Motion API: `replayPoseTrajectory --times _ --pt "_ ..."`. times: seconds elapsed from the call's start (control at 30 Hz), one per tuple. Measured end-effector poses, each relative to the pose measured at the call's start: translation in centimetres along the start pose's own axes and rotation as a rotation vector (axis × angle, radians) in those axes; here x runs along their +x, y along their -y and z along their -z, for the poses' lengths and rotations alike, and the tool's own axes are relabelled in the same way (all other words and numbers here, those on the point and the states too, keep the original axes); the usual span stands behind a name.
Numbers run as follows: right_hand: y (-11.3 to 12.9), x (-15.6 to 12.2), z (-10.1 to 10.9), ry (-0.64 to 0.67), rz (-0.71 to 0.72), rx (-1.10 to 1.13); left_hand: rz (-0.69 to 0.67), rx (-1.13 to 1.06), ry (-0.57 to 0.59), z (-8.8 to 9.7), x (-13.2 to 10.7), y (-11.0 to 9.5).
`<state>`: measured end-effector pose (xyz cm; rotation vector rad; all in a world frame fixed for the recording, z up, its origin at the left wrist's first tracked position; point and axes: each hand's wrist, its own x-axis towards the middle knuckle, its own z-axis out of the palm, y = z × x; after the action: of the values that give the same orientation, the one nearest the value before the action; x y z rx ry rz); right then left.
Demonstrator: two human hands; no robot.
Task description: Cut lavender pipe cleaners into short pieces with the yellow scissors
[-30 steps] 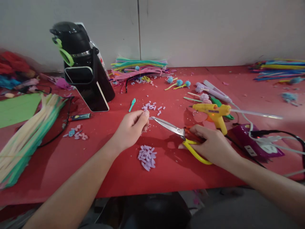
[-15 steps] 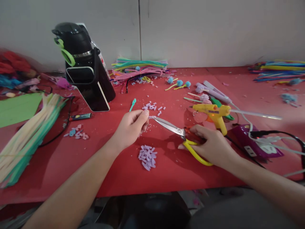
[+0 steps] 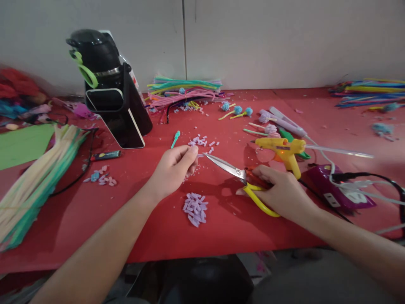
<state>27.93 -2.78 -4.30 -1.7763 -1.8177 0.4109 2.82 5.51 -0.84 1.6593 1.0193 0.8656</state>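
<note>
My left hand [image 3: 173, 169] is pinched shut on a short lilac pipe-cleaner piece [image 3: 199, 155] just above the red table [image 3: 158, 228]. My right hand [image 3: 281, 191] grips the yellow-handled scissors [image 3: 240, 177], whose blade tips meet the lilac piece at my left fingertips. A small heap of cut lilac pieces [image 3: 195, 208] lies on the table below and between my hands. More loose lilac bits [image 3: 202, 142] are scattered just beyond my left hand.
A yellow glue gun [image 3: 284, 150] stands beside my right hand, with a purple power strip [image 3: 338, 190] and cables to its right. A phone on a black stand [image 3: 115, 109] is back left. Pipe-cleaner bundles lie at left [image 3: 34, 177], back centre [image 3: 185, 90] and back right [image 3: 370, 93].
Almost nothing moved. Both hands stay in place with the scissor tips at the lilac piece; the view shifted very slightly.
</note>
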Motion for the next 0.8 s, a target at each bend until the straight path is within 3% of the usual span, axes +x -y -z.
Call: replayPoseTrajectory --times 0.4,0.8 --pt "0.25 -0.02 0.25 0.029 0.012 0.043 -0.125 0.196 -0.008 0.25 -0.19 0.04" --pt "0.03 0.08 0.11 0.018 0.011 0.009 -0.142 0.227 -0.022 0.26 -0.26 0.02"
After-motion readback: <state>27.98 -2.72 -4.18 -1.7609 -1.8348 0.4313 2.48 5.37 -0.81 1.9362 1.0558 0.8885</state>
